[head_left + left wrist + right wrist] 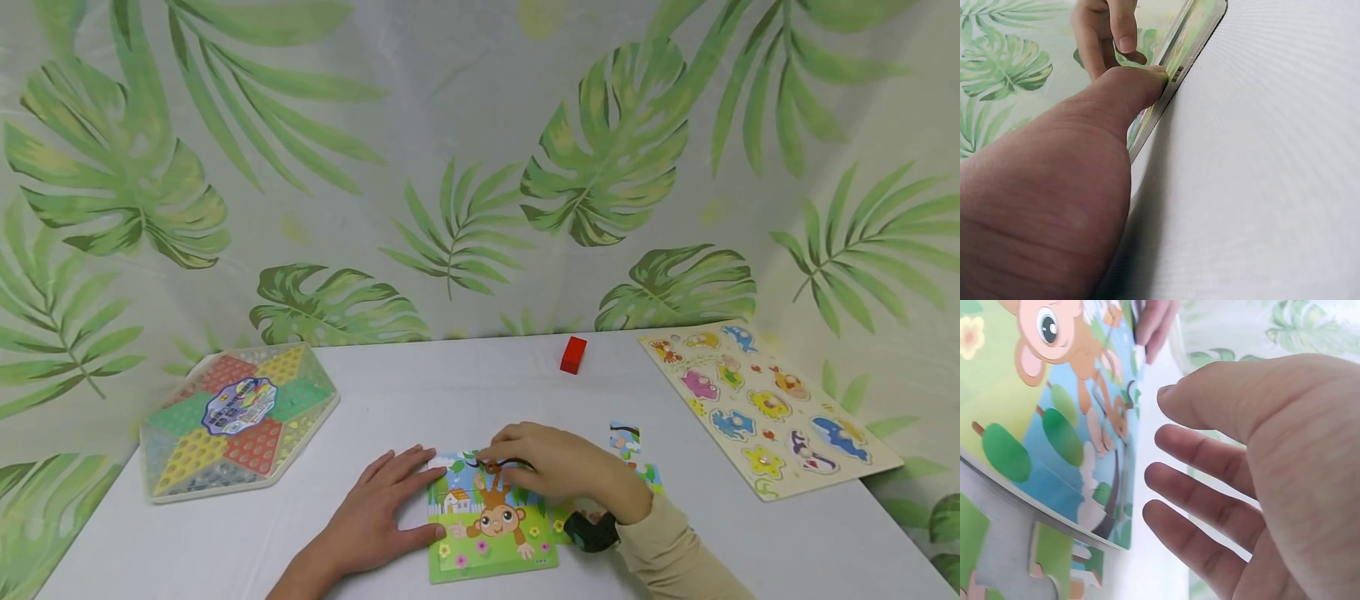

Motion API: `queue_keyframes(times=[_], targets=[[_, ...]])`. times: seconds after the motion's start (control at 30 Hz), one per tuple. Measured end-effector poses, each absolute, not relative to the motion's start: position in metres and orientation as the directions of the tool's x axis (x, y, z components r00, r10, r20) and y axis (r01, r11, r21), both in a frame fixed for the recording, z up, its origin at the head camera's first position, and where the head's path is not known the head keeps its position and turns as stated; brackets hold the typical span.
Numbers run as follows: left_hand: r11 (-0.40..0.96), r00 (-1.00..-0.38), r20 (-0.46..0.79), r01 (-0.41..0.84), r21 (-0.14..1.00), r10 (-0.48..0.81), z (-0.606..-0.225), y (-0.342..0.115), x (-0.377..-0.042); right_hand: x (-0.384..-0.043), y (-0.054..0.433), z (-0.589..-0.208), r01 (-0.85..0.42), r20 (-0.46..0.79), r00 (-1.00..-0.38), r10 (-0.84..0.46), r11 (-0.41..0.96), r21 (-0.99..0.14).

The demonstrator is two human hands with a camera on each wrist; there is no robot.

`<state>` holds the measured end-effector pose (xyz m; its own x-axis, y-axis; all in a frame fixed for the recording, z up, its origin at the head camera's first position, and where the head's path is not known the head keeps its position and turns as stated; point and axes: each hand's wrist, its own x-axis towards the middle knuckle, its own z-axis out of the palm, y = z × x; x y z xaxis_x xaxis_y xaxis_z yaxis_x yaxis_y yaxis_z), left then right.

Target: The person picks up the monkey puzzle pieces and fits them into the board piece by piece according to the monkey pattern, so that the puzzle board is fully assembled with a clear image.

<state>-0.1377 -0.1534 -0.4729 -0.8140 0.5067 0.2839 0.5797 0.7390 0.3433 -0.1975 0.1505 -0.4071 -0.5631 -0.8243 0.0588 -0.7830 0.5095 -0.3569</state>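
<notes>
Translucent plastic encases the hexagonal Chinese checkers set [240, 406], positioned at the far left of the white tabletop [435, 383], well apart from my working area and apparently parked there to leave room.

Next to the right is my left hand [386, 512]. Its fingers are extended and slightly spread along the left edge of the monkey jigsaw puzzle [491, 533]; the thumb reaches out to the lower part of that edge and touches it. The hand encloses nothing. I judge that this placement serves as a side stop, preventing the board from sliding.

The jigsaw puzzle lies flat between my hands, picture upright toward me, which suits matching the printed parts.

My right hand [555, 462] crosses above the puzzle's upper right portion. Thumb and fingers are gently bent and clearly separated; the right wrist view shows nothing between them. Whether any fingertip contacts the surface, I cannot tell.

Beyond the right hand, toward the back, is a red block [573, 355], unattended.

Loose puzzle pieces [625, 437] lie just beside the board's right edge, partly hidden by my right forearm, presumably for short reach.

At the far right, the sea-animal peg puzzle [765, 408] is set at an angle, well apart from both hands.
</notes>
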Motion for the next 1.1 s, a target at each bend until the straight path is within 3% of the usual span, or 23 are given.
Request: queue_keyframes(times=[0.27,0.7,1.1], targets=[[0.739,-0.820,0.263,0.572,0.356,0.507,-0.474,-0.154,-0.139,-0.198,0.155,-0.401,-0.791,0.058,-0.549,-0.834,0.495,-0.360],[0.741,-0.824,0.252,0.567,0.360,0.508,-0.473,-0.154,-0.139,-0.200,0.166,-0.390,-0.718,0.004,-0.635,-0.773,0.588,-0.372],[0.741,-0.830,0.237,0.558,0.373,0.505,-0.474,-0.154,-0.139,-0.205,0.187,-0.381,-0.674,0.014,-0.665,-0.746,0.592,-0.442]])
